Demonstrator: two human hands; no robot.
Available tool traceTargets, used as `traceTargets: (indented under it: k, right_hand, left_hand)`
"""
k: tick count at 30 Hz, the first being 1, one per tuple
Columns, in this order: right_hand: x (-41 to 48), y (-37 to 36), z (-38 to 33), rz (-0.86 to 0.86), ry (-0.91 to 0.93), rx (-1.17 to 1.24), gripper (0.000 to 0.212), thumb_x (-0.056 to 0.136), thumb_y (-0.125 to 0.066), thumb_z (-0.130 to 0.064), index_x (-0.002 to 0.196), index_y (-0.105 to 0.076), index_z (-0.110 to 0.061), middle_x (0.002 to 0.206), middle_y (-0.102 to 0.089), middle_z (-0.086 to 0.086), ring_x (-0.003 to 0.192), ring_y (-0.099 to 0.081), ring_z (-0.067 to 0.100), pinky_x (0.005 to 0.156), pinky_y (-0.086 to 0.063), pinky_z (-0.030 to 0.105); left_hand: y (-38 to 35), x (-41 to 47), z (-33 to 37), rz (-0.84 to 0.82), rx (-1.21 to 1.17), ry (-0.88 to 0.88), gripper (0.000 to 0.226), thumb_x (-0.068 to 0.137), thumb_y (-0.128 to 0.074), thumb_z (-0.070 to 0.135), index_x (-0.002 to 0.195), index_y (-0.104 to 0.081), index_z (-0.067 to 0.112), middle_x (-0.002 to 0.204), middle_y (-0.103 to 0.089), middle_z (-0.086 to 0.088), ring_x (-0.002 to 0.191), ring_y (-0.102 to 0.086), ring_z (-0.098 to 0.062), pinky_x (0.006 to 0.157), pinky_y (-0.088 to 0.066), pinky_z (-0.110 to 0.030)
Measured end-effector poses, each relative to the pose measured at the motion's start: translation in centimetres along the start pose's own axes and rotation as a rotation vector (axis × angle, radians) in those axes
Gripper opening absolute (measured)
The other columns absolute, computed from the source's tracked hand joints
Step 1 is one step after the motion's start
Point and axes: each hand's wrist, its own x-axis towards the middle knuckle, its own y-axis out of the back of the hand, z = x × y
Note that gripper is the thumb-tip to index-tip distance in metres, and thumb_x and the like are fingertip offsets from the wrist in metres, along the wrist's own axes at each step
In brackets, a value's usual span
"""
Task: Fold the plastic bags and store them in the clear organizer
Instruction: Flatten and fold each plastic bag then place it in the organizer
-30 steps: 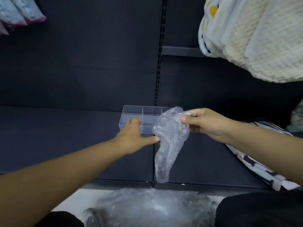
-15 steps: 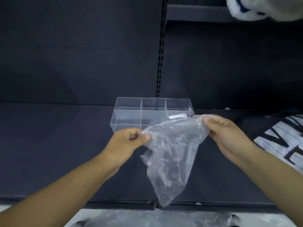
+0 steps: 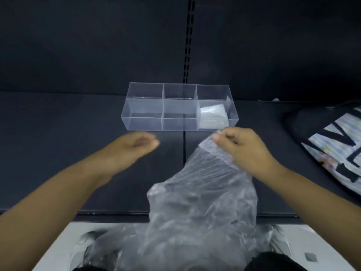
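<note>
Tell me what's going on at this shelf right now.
A person is sorting plastic bags. The right hand pinches the top edge of a crumpled clear bag that hangs down toward a pile of more bags below. The left hand is free beside it, holding nothing. The clear organizer on the dark shelf has one folded bag in its rightmost compartment.

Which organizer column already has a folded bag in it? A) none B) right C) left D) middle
B: a folded clear bag lies at the right end of the clear organizer, while the left and middle sections show nothing inside.
</note>
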Motion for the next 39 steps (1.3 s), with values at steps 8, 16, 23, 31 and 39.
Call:
traceTargets:
  k: [8,16,23,31,39]
  right_hand:
    - [2.7,1.5,1.8,-0.284,-0.102,-0.024,0.022,0.077,-0.079,-0.023,0.090,-0.062,-0.017,0.048,-0.050,-0.008,0.045,-0.043,0.006,0.049,-0.038,0.018]
    - [-1.6,3.2,6.4,-0.139,-0.292,0.030,0.038,0.072,-0.059,-0.062,0.096,-0.070,-0.034,0.102,-0.065,-0.010,0.091,-0.062,0.003,0.079,-0.046,0.013]
    - [-2.3,2.3,7.5,-0.357,-0.332,0.001,0.025,0.078,-0.072,-0.038,0.073,-0.071,-0.014,0.114,-0.055,-0.009,0.098,-0.058,0.000,0.092,-0.041,0.015]
    - [0.4,6.3,8.7,-0.055,-0.394,0.287,0.008,0.086,-0.066,-0.011,0.078,-0.064,-0.012,0.064,-0.068,0.000,0.059,-0.056,0.010,0.055,-0.045,0.011]
    - [-1.8,1.7,5.9,0.361,-0.266,0.047,0.005,0.089,-0.063,-0.017,0.087,-0.063,-0.022,0.089,-0.068,0.004,0.077,-0.060,0.011,0.071,-0.047,0.023]
  left_hand:
    - [-4.5,4.3,0.8,0.007,-0.133,0.049,0.023,0.080,-0.075,0.032,0.093,-0.072,0.013,0.085,-0.076,0.000,0.082,-0.071,-0.013,0.073,-0.052,-0.020]
    - [-3.1,5.0,-4.5,0.229,-0.279,0.112,0.008,0.086,-0.070,0.026,0.086,-0.072,0.018,0.075,-0.075,0.004,0.064,-0.070,-0.005,0.054,-0.048,-0.014]
    - [-2.3,4.8,-6.0,0.317,-0.320,0.125,0.015,0.086,-0.070,0.032,0.085,-0.074,0.018,0.075,-0.075,0.004,0.065,-0.070,-0.008,0.061,-0.049,-0.021]
    - [-1.9,5.6,-5.7,0.317,-0.430,0.187,0.019,0.088,-0.068,0.025,0.075,-0.068,0.011,0.068,-0.069,-0.002,0.059,-0.066,-0.011,0.048,-0.050,-0.015]
    - [-0.3,4.1,-6.5,0.348,-0.544,0.258,0.019,0.090,-0.064,0.036,0.095,-0.061,0.018,0.098,-0.068,-0.002,0.084,-0.067,-0.017,0.064,-0.053,-0.026]
